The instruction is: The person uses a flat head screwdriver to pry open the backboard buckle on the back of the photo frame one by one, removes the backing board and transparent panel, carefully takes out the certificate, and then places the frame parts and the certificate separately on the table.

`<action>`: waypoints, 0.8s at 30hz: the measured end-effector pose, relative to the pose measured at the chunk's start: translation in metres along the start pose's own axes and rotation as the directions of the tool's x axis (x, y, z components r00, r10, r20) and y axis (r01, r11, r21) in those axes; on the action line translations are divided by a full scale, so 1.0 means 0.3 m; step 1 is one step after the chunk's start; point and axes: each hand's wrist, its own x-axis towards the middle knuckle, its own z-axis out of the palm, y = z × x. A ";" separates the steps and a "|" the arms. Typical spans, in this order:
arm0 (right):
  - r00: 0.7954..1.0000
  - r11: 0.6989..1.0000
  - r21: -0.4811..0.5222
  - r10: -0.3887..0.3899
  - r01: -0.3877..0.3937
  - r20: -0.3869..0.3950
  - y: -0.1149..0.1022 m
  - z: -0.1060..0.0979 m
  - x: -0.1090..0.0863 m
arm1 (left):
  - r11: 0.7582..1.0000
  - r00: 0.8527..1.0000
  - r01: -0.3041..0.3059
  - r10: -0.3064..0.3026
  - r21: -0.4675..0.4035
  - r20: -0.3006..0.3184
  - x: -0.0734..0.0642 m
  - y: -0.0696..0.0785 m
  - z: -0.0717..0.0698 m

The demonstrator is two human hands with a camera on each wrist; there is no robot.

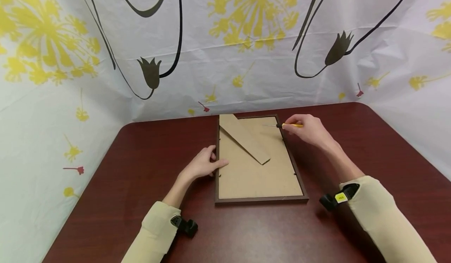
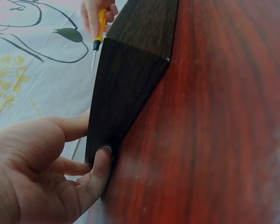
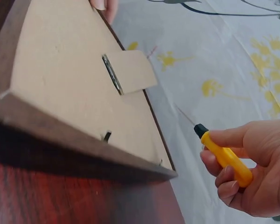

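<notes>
A dark wood picture frame [image 1: 260,200] lies face down, its tan backing board [image 1: 257,182] showing. An easel stand flap [image 1: 244,137] runs slantwise across the backing, attached by a metal hinge [image 3: 112,74]. My left hand [image 1: 202,163] grips the frame's left side, thumb over the backing's edge and fingers against the outer side. Over the frame's upper right corner, my right hand [image 1: 310,129] holds a small screwdriver [image 3: 226,158] by its yellow handle. The thin shaft points left above the backing. Small dark metal tabs [image 3: 107,136] stick out along the frame's inner edge.
The frame rests on a reddish-brown table [image 1: 162,137] with rounded far corners. Behind it hangs a white sheet [image 1: 211,59] printed with yellow flowers and dark stems. Black wrist cameras [image 1: 186,226] are strapped at both sleeves.
</notes>
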 end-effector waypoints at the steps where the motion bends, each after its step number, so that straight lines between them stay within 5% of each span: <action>1: 1.000 1.000 0.004 -0.009 0.009 0.007 -0.010 0.005 0.008 | 1.000 1.000 0.002 -0.002 0.000 0.003 0.001 0.001 -0.001; 14: 0.984 0.993 0.000 -0.113 0.114 0.139 -0.096 0.102 0.098 | 1.000 0.999 0.021 -0.020 -0.017 0.024 0.017 -0.004 -0.007; 24: 0.971 0.985 0.011 -0.170 0.170 0.171 -0.145 0.156 0.132 | 0.998 1.000 0.004 -0.002 -0.063 0.031 0.021 -0.011 -0.010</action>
